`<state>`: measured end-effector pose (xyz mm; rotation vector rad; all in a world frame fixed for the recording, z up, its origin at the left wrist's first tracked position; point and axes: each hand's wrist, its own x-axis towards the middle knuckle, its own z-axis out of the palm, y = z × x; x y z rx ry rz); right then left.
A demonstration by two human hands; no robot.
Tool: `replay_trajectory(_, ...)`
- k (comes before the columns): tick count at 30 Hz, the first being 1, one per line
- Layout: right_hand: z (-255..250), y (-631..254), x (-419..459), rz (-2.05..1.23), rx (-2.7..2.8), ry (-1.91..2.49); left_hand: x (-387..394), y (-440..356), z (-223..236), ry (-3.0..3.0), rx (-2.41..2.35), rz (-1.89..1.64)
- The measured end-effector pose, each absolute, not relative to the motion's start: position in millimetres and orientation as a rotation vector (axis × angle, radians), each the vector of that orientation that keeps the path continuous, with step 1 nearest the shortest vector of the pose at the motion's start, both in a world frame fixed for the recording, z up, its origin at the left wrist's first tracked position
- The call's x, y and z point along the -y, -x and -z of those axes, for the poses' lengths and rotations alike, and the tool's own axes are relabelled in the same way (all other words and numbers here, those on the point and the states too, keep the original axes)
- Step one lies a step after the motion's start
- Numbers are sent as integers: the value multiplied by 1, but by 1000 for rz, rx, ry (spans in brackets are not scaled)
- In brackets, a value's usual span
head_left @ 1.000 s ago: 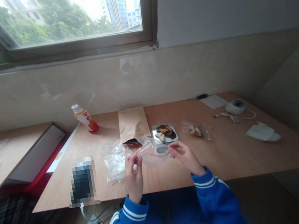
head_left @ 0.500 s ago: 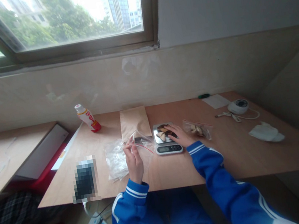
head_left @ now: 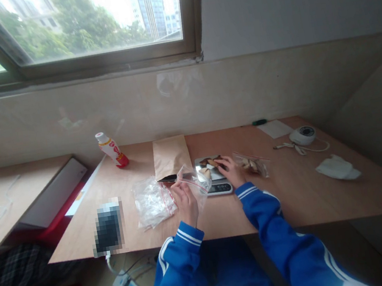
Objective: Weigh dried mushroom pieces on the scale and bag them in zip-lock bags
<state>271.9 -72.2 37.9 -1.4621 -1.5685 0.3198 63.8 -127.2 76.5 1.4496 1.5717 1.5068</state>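
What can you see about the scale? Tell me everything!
The scale lies flat on the table. Its square plate looks like silvery metal; its front strip is white with a dark panel. Brown slices sit on the plate, and the right hand has its fingers at them. The clear bag in the left hand overlaps the scale's front left corner in this view.

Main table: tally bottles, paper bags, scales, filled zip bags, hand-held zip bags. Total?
Bottle: 1
Brown paper bag: 1
Digital scale: 1
Filled zip bag: 1
Held zip bag, left hand: 1
Total: 5
Clear bag pile: uncountable, left out.
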Motion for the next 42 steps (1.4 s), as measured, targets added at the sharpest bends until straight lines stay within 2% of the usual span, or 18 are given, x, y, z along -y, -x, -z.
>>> replay_trajectory(16,-44,-263,61,-573,1160,1267,120,-75,-72,-1399,-1563,-1476)
replay_trajectory(26,-99,-226,78,-858,847,1051,117,-83,-66,-1453,-1429,-1423)
replay_trajectory(30,-125,-206,99,-948,1089,1066,118,-85,-60,-1443,-1435,-1476)
replay_trajectory(36,-139,-208,115,-869,1490,1073,122,-78,-63,-1371,-1509,-1583)
replay_trajectory(39,-120,-226,100,-800,1352,1122,124,-75,-65,-1316,-1524,-1598)
replay_trajectory(42,-84,-245,77,-564,1385,1295,125,-73,-63,-1285,-1541,-1568)
